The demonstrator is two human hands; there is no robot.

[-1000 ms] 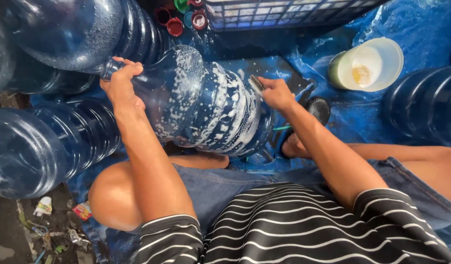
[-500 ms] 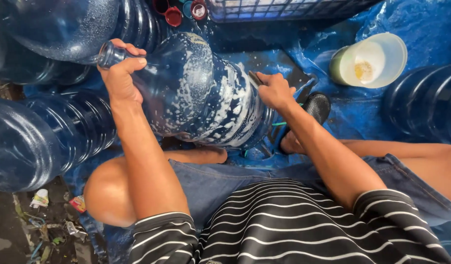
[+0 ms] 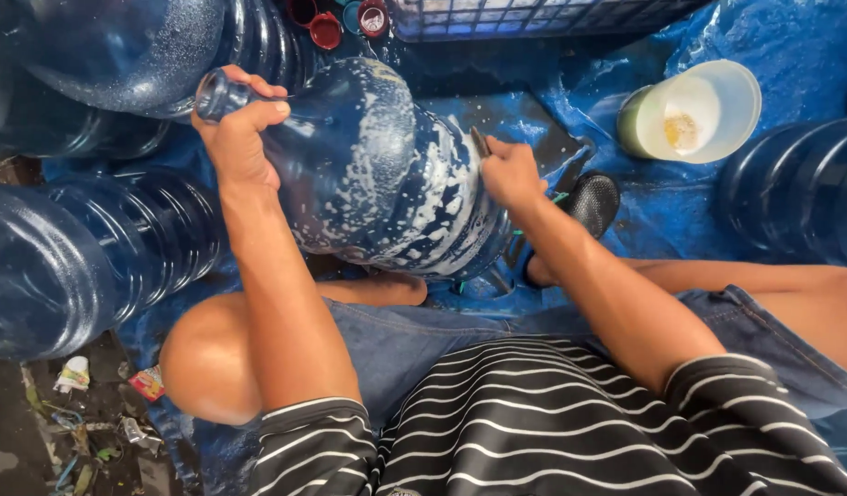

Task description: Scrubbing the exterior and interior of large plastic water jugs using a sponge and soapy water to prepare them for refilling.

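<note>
A large blue water jug point(image 3: 387, 174) streaked with white soap foam lies on its side over my lap. My left hand point(image 3: 238, 138) is closed around its neck near the open mouth, at the upper left. My right hand point(image 3: 508, 170) presses against the jug's wide bottom end, fingers closed on a small grey scrub pad point(image 3: 479, 140) whose edge sticks out above the fingers. My knees and striped shirt fill the lower part of the view.
More big blue jugs lie at the left point(image 3: 65, 266), top left point(image 3: 120, 46) and right point(image 3: 800, 193). A white bowl point(image 3: 717, 87) with soapy residue sits on the blue tarp point(image 3: 782, 46). Red caps point(image 3: 325, 29), a crate point(image 3: 534, 14) and a black sandal point(image 3: 593, 197) are nearby.
My left hand has lifted the jug's neck higher and the jug has turned, showing a different foamy side. My right hand stays at the bottom end, shifted slightly.
</note>
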